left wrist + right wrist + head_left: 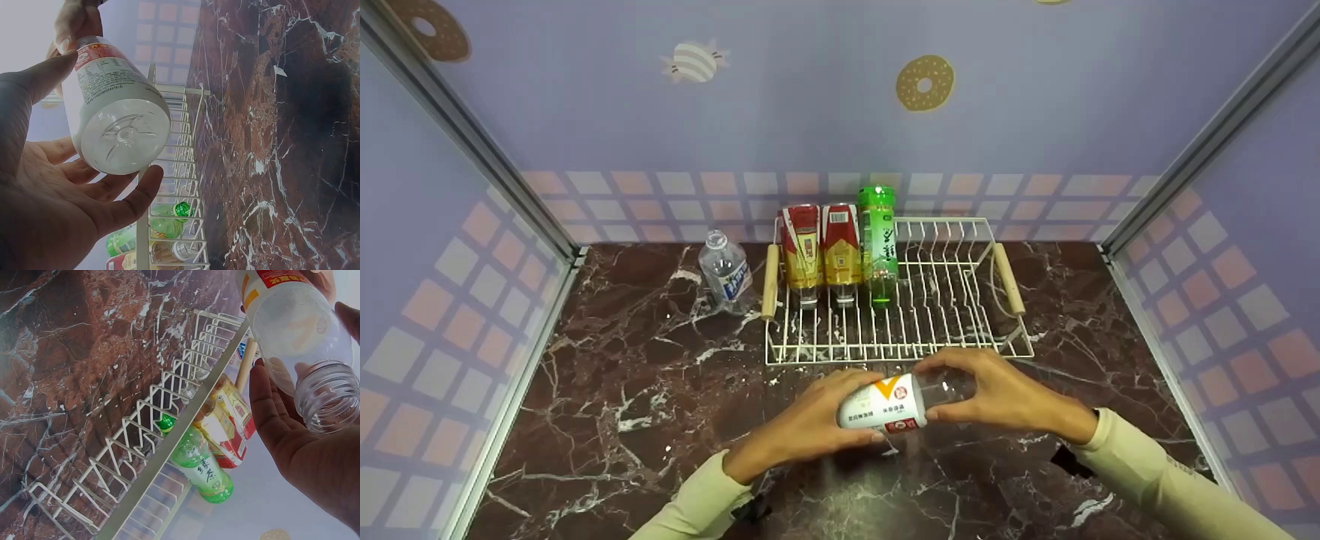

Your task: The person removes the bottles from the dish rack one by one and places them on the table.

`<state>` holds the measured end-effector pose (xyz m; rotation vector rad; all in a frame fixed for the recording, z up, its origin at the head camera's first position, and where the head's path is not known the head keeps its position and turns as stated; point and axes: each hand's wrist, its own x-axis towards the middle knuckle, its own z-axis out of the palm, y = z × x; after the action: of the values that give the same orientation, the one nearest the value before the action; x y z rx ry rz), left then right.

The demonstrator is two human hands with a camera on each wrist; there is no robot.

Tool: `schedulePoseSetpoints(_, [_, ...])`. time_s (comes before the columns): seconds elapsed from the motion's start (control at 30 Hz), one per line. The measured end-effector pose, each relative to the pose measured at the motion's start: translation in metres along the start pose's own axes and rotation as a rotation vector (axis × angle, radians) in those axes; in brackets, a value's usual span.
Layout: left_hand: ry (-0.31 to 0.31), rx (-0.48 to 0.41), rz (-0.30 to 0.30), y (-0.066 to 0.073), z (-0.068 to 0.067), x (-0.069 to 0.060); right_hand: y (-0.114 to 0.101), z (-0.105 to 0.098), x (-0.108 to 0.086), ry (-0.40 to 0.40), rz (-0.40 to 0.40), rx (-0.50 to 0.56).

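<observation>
The white bottle (885, 405) is held on its side above the counter (660, 382), just in front of the rack (1009, 277). Its base end is gripped by the left hand (814, 420), with the thumb on the near side and the fingers on the far side. The shoulder and neck are clasped by the right hand (1005, 391), thumb and fingers set on opposite sides. No cap is seen on the threaded neck (the right wrist view shows this best). Two red bottles (802, 247) and a green bottle (879, 244) are lodged in the rack; a clear bottle (725, 274) is placed to its left, near but apart.

A slip seems the likeliest fault: the smooth, rounded wall could be let go if one grip were loosened before the other was firm. The thin plastic might be dented by too hard a squeeze. Any liquid left inside could be spilled if the mouth were tipped down. If the bottle were pushed forward too low, the rack's front wire could be struck and the row jostled.
</observation>
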<state>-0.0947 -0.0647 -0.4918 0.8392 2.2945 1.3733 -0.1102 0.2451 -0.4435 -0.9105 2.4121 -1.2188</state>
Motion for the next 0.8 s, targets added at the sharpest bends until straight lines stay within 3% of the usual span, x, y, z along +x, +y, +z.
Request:
schedulePoseSetpoints(0.23, [-0.031,0.046,0.012,0.001,0.003,0.006,-0.002,0.002,0.001,-0.017,-0.005,-0.05])
schedulePoseSetpoints(0.47, [-0.034,0.135,0.005,0.004,0.008,0.013,-0.003,0.005,0.002,-0.047,-0.012,-0.024])
schedulePoseSetpoints(0.63, [-0.049,0.129,-0.03,0.006,0.012,0.017,-0.004,0.006,0.003,-0.053,-0.025,-0.043])
schedulePoseSetpoints(0.8, [-0.048,0.124,-0.021,0.006,0.016,0.021,-0.005,0.006,0.003,-0.054,-0.033,-0.062])
